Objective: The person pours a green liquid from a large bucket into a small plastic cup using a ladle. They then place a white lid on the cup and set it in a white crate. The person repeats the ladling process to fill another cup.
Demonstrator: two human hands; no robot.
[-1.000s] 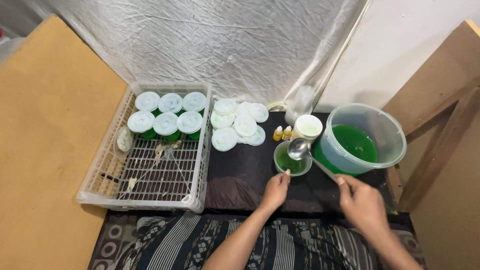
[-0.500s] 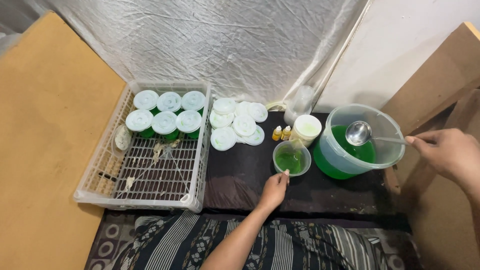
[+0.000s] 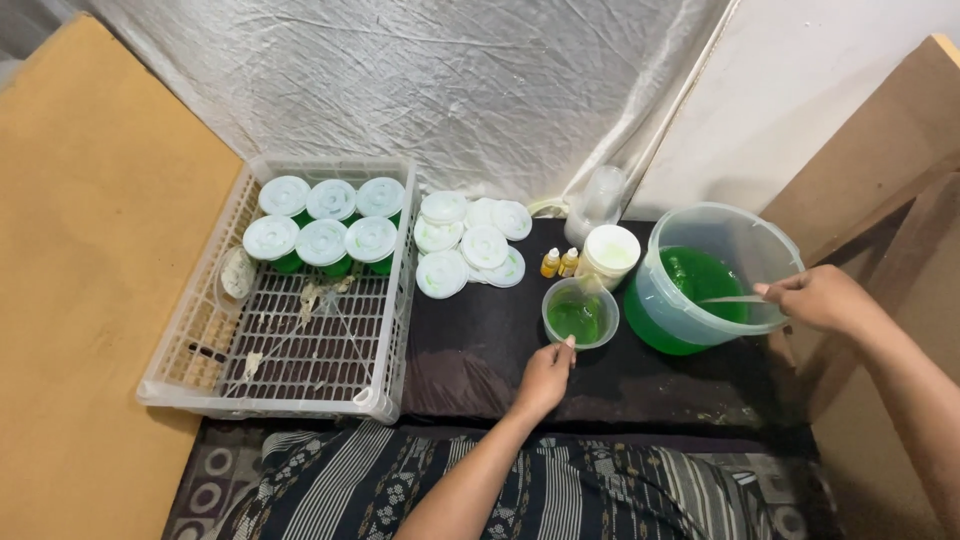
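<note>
My left hand [image 3: 545, 375] rests on the dark mat with its fingertips touching the near side of a small clear cup [image 3: 580, 312] partly filled with green liquid. My right hand [image 3: 820, 298] grips the handle of a metal ladle [image 3: 730, 299], whose bowl is down inside a clear bucket [image 3: 755, 240] of green liquid. The ladle's bowl is mostly hidden in the liquid.
A white plastic crate [image 3: 200, 330] on the left holds several lidded green cups [image 3: 325, 230]. Loose white lids [image 3: 470, 245] lie beside it. Two small yellow bottles [image 3: 559, 262], a white-lidded tub [image 3: 611, 250] and a clear bottle [image 3: 600, 200] stand behind the cup. Wooden boards flank both sides.
The ladle went from over the small cup to the right and is now lowered into the bucket. My left hand stayed by the cup.
</note>
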